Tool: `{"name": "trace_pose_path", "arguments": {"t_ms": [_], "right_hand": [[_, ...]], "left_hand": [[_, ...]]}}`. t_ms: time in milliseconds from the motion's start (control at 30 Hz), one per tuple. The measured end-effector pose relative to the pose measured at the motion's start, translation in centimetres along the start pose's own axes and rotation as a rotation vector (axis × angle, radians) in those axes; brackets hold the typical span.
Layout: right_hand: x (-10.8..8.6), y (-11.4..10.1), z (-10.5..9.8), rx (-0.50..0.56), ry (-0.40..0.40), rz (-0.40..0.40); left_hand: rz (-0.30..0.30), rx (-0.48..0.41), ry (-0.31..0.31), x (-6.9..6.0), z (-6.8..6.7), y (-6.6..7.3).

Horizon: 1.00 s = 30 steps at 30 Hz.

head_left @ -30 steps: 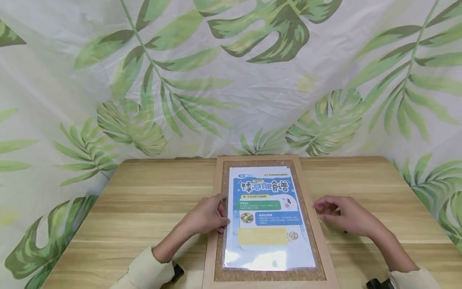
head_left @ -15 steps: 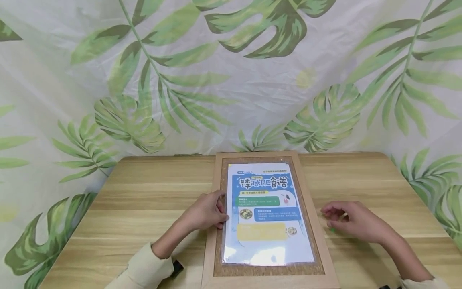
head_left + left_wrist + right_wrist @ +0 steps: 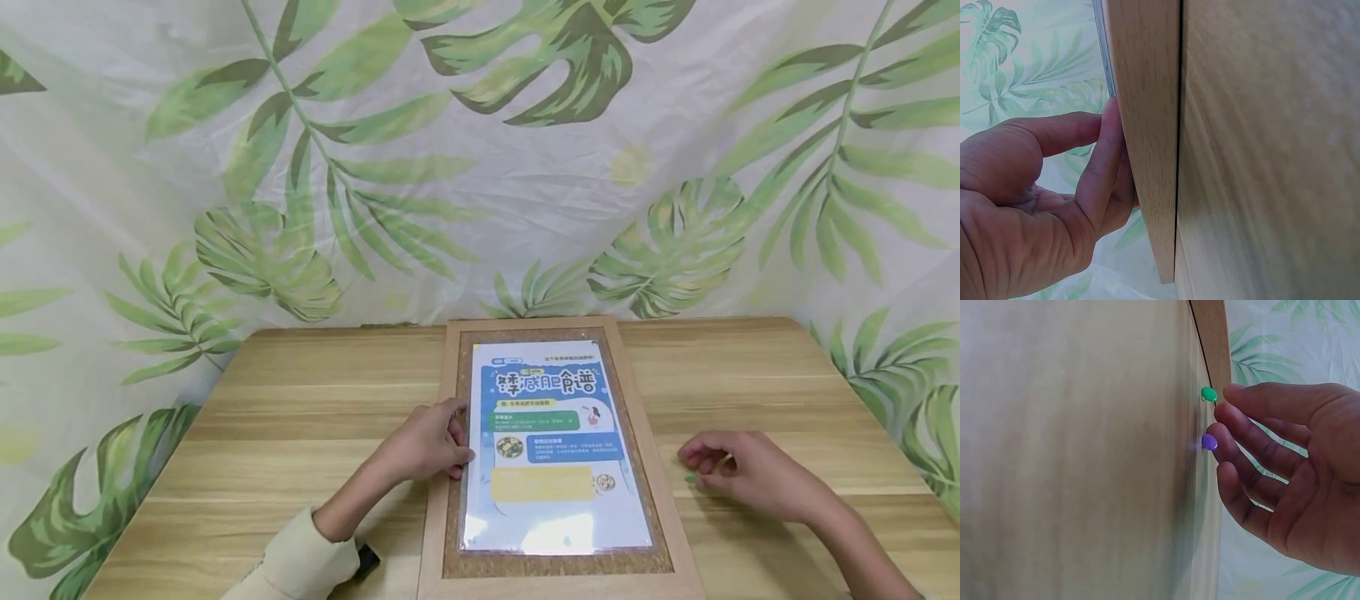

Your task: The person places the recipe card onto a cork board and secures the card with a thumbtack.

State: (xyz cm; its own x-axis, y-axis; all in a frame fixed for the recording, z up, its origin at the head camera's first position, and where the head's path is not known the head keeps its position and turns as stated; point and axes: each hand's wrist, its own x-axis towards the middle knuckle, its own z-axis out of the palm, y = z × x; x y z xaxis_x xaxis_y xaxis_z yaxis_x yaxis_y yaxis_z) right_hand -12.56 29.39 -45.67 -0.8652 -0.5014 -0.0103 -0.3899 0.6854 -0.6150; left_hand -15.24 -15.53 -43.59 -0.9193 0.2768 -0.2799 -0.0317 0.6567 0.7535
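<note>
The white rectangular sheet (image 3: 555, 450) carried blue, green and yellow panels. Around it were speckled brown corkboard (image 3: 558, 565) and a tan wooden frame (image 3: 558, 588). By the frame's right edge were a green round-headed pin (image 3: 1210, 394) and a purple round-headed pin (image 3: 1210, 442). Past the far edge of the streaky light-brown wooden worktop (image 3: 330, 400), the whitish cloth backdrop (image 3: 517, 208) bore green leaves (image 3: 585, 75).

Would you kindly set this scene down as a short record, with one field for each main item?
Framed corkboard: lying on the wooden table
Printed sheet: glossy, on the cork
Green pin: on the table, right of the board
Purple pin: near the green one
Left hand: at the sheet's left edge
Right hand: beside both pins; contact unclear
Backdrop: leaf-print
</note>
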Motion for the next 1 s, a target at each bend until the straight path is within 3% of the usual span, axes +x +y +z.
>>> {"name": "trace_pose_path", "arguments": {"t_ms": [233,1000], "right_hand": [[-0.15,-0.12,0.32,-0.011,-0.009,-0.034],[0.22,-0.57,0.66,-0.043,0.009,-0.030]], "left_hand": [[0.010,0.003,0.001,-0.10,0.03,-0.06],[0.023,0.001,-0.003,-0.01,-0.03,-0.03]]}}
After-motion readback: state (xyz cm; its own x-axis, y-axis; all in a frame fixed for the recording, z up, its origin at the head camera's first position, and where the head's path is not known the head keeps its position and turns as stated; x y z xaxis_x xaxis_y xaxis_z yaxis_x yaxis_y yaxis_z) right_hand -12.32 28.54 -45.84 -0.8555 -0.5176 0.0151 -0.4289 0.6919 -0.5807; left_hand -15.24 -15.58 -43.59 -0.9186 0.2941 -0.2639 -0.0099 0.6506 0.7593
